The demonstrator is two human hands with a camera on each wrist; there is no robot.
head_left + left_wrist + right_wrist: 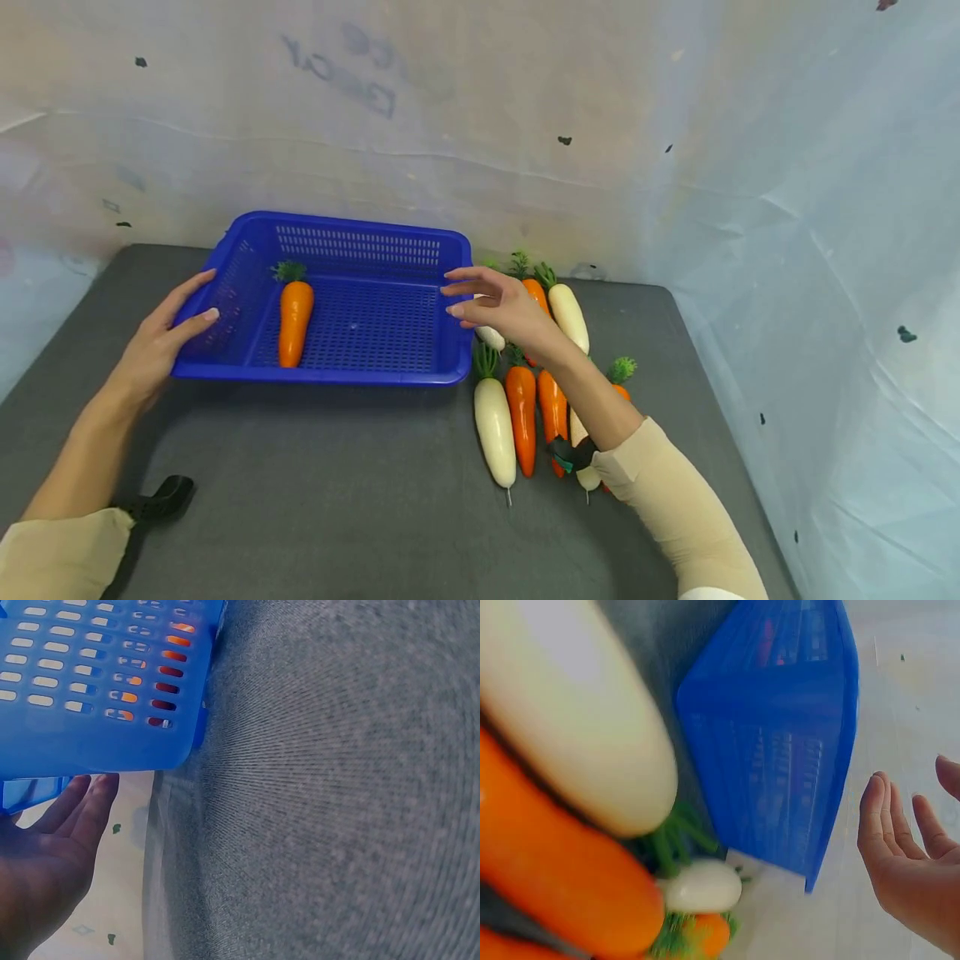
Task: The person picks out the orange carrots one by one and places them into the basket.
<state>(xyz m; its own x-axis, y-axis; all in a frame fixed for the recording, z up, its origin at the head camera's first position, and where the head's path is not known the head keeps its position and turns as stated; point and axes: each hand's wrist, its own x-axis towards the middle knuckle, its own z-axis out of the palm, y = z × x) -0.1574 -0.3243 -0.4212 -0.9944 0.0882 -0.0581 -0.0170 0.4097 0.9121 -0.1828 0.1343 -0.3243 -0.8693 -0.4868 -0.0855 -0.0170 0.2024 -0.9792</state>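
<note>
A blue plastic basket [360,375] with slotted walls stands toward the back left of the dark table. My left hand [161,333] holds its left end, thumb over the rim, other fingers along the outer wall in the left wrist view. One orange carrot [296,323] with a green top lies inside, to the left. My right hand [498,304] hovers empty by the basket's right end, fingers loosely bent and spread. Beneath the right forearm, white radishes [495,429] and orange carrots [521,417] lie close together; the arm hides some of them.
Pale sheeting [450,125] hangs behind the table [337,500] and along its right side. Another white radish [568,317] lies at the back of the vegetable group, near the basket's right end.
</note>
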